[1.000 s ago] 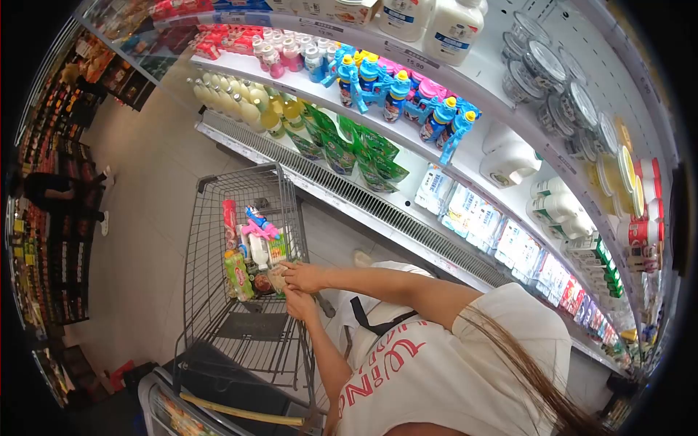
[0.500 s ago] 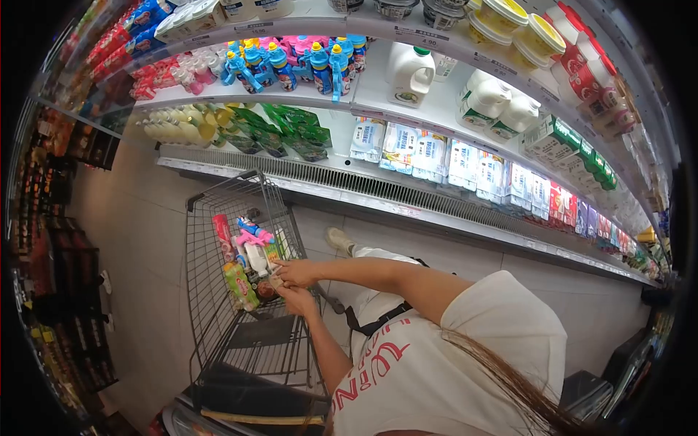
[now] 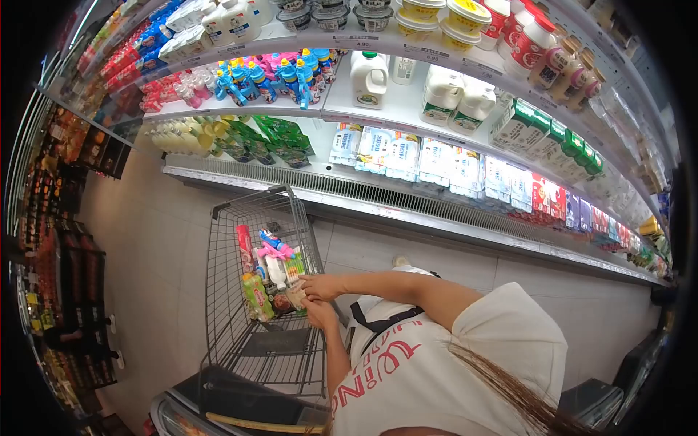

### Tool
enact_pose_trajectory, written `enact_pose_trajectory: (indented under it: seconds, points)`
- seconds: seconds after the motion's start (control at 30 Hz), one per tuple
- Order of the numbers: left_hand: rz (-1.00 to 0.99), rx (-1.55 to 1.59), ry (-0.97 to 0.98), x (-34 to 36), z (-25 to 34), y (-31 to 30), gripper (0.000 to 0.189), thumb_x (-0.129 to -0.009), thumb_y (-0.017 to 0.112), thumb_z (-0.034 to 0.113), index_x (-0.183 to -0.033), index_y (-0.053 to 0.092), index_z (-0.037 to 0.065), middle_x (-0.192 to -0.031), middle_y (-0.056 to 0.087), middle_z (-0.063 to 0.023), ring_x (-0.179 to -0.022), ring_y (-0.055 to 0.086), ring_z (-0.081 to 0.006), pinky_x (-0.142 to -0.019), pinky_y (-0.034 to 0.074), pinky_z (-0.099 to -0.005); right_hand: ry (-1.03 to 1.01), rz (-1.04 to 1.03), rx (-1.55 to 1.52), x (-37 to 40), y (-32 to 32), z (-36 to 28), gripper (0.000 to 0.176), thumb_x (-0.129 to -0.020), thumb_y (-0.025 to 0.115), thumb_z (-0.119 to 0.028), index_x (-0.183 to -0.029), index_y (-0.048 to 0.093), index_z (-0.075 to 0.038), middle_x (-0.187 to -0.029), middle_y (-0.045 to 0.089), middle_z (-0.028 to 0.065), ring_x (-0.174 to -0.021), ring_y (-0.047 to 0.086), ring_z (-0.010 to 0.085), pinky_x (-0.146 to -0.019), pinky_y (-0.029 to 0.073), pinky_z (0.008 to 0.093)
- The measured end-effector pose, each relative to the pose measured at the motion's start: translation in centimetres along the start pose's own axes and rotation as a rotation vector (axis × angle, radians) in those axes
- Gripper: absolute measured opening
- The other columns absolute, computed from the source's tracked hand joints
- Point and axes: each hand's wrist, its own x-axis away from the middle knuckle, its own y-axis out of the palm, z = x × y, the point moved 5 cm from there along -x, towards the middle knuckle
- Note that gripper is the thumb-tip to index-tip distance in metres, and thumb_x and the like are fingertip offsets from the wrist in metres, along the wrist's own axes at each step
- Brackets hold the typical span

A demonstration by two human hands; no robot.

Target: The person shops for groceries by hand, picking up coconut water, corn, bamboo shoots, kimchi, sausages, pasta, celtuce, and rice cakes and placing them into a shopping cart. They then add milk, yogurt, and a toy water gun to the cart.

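Right hand (image 3: 320,287) clamps down on a small pale pack (image 3: 297,296), fingers curled over its near edge. That is a hold, narrow and firm by the look of it. Left hand (image 3: 318,314) tucks in just under it, touching the pack's corner. Whether it grips or only steadies, I cannot tell.

The pack sits inside the cart (image 3: 218,291), at its near right side and on top of the load. Just beyond it in the cart is a white bottle (image 3: 276,272), with a green pouch (image 3: 258,296) to its left. Further in there is a pink-and-blue toy bottle (image 3: 273,243), and a red tube (image 3: 245,247) lies along the cart's left wall.

Past the cart's far rim comes bare floor (image 3: 153,247), then the chiller's grille (image 3: 407,200). Above that are shelves with green pouches (image 3: 280,138) and a milk jug (image 3: 368,78).

The risks, as I read them:
- **Loose cart:** neither hand is on the cart itself. A push on the pack could roll the cart away and pull the reach long.
- **Loose pile:** a nudge from the right wrist could tip the white bottle.
- **Small pack:** it could slide down between the goods toward the wire floor and wedge there.
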Motion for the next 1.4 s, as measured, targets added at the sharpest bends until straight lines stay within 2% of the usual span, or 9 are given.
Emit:
enact_pose_trajectory:
  seconds: [0.07, 0.17, 0.37, 0.47, 0.67, 0.97, 1.07, 1.27, 1.4]
  points:
    - [-0.009, -0.023, -0.004, -0.4, 0.1, 0.6, 0.023, -0.090, 0.050, 0.028, -0.099, 0.046, 0.006, -0.083, 0.065, -0.0241, -0.078, 0.062, -0.0450, -0.065, 0.044, -0.0547, -0.036, -0.082, 0.025, 0.1, -0.6, 0.1, 0.018, -0.089, 0.054, -0.016, -0.093, 0.062, -0.001, -0.097, 0.060, 0.0138, -0.109, 0.054, 0.0298, -0.117, 0.017, 0.0505]
    - [-0.019, -0.051, -0.044, 2.7, 0.6, 1.1, 0.024, -0.089, 0.050, 0.028, -0.100, 0.047, 0.006, -0.083, 0.065, -0.0245, -0.078, 0.062, -0.0453, -0.065, 0.044, -0.0547, -0.104, 0.006, 0.027, 3.1, 0.2, -1.0, 0.016, -0.084, 0.056, -0.013, -0.091, 0.062, 0.000, -0.095, 0.060, 0.0129, -0.104, 0.056, 0.0284, -0.117, 0.019, 0.0503]
    - [0.010, -0.074, -0.035, 5.6, 0.8, 3.4, 0.025, -0.090, 0.049, 0.029, -0.098, 0.048, 0.005, -0.081, 0.064, -0.0246, -0.075, 0.062, -0.0454, -0.064, 0.045, -0.0540, -0.097, 0.144, 0.083, 7.1, 1.7, -0.9, 0.023, -0.082, 0.056, -0.017, -0.095, 0.066, -0.001, -0.106, 0.061, 0.0110, -0.118, 0.049, 0.0276, -0.116, 0.020, 0.0479]
    - [0.009, -0.073, -0.051, 8.4, 1.5, 3.6, 0.024, -0.092, 0.047, 0.028, -0.096, 0.048, 0.004, -0.079, 0.064, -0.0248, -0.073, 0.062, -0.0451, -0.062, 0.045, -0.0536, -0.029, -0.012, 0.072, 9.5, 0.8, -2.2, 0.025, -0.084, 0.055, -0.017, -0.099, 0.066, -0.001, -0.113, 0.059, 0.0133, -0.123, 0.046, 0.0277, -0.117, 0.019, 0.0475]
    - [0.061, -0.141, -0.067, 11.4, 3.4, 5.2, 0.023, -0.093, 0.046, 0.029, -0.095, 0.047, 0.006, -0.076, 0.064, -0.0226, -0.071, 0.062, -0.0441, -0.061, 0.045, -0.0527, 0.045, 0.008, -0.082, 13.1, -0.3, -2.6, 0.026, -0.089, 0.056, -0.019, -0.105, 0.059, 0.000, -0.121, 0.054, 0.0192, -0.126, 0.043, 0.0378, -0.113, 0.026, 0.0456]
    - [0.140, -0.170, -0.133, 14.1, 4.1, 7.3, 0.024, -0.093, 0.047, 0.031, -0.092, 0.047, 0.007, -0.069, 0.063, -0.0209, -0.064, 0.062, -0.0415, -0.055, 0.045, -0.0507, -0.087, -0.055, -0.030, 15.8, -1.9, -3.4, 0.024, -0.089, 0.056, -0.019, -0.100, 0.061, 0.001, -0.115, 0.057, 0.0196, -0.118, 0.049, 0.0329, -0.116, 0.021, 0.0464]
    - [0.133, -0.148, -0.133, 14.0, 3.6, 7.9, 0.023, -0.094, 0.044, 0.031, -0.093, 0.048, 0.008, -0.070, 0.063, -0.0212, -0.066, 0.062, -0.0426, -0.055, 0.044, -0.0524, 0.018, 0.044, -0.161, 15.8, -0.2, -2.7, 0.023, -0.089, 0.055, -0.018, -0.098, 0.062, 0.002, -0.113, 0.058, 0.0191, -0.119, 0.050, 0.0316, -0.116, 0.020, 0.0477]
    - [0.164, -0.101, -0.131, 14.3, 3.4, 7.7, 0.023, -0.096, 0.043, 0.032, -0.097, 0.050, 0.010, -0.074, 0.065, -0.0218, -0.067, 0.062, -0.0430, -0.055, 0.043, -0.0539, 0.075, -0.208, -0.183, 15.4, 0.9, -1.9, 0.027, -0.087, 0.056, -0.015, -0.108, 0.060, 0.002, -0.121, 0.056, 0.0176, -0.123, 0.046, 0.0339, -0.116, 0.022, 0.0473]
    - [0.160, -0.112, -0.190, 14.4, 3.6, 7.9, 0.024, -0.096, 0.042, 0.033, -0.097, 0.050, 0.010, -0.075, 0.065, -0.0214, -0.067, 0.063, -0.0417, -0.055, 0.044, -0.0542, 0.146, -0.127, -0.198, 16.3, 0.5, -1.6, 0.032, -0.082, 0.062, -0.014, -0.110, 0.060, 0.001, -0.128, 0.053, 0.0167, -0.131, 0.038, 0.0363, -0.115, 0.024, 0.0454]
